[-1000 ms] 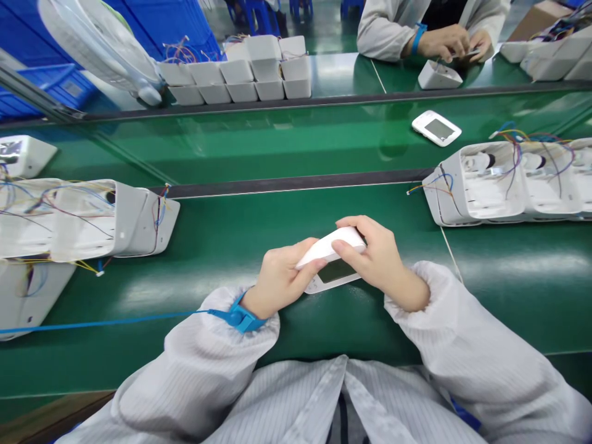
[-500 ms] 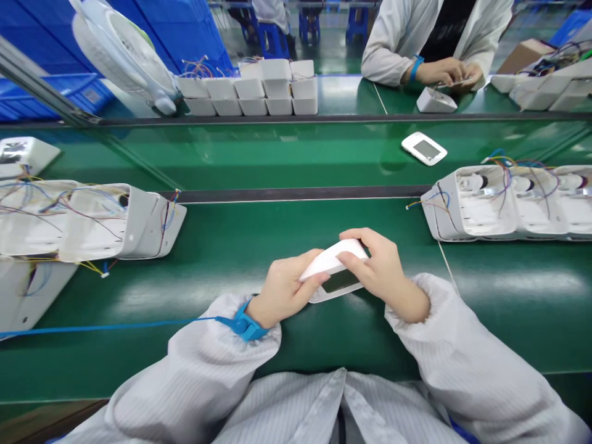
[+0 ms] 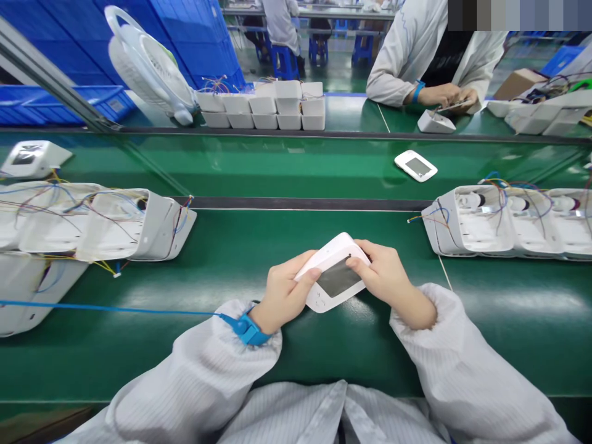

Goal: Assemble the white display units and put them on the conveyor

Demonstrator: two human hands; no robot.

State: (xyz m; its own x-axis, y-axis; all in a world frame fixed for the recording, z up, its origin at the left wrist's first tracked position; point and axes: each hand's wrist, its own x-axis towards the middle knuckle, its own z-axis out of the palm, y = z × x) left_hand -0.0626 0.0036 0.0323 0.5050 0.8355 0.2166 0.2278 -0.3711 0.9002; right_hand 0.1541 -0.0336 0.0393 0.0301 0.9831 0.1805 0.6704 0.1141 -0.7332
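Between my two hands is a white plastic device with a grey screen (image 3: 341,277), tilted so that its screen faces up toward me. My left hand (image 3: 289,290) grips its left end, thumb on the front rim. At the right end, my right hand (image 3: 386,274) holds it with the thumb over the screen's upper right edge. The fingers behind the device are hidden. A blue wrist strap (image 3: 251,328) with a cord is around my left wrist.
White housings with loose wires stand at the left (image 3: 111,228) and right (image 3: 485,222). A similar white screen panel (image 3: 416,166) lies beyond the dark strip. Across the bench are stacked white housings (image 3: 263,111), a fan (image 3: 150,68) and a co-worker's hands (image 3: 446,97) holding a part.
The device has turned in my hands, so its screen shows more fully now. Both hands still hold it. The view has shifted slightly, and the co-worker's held part is tilted differently.
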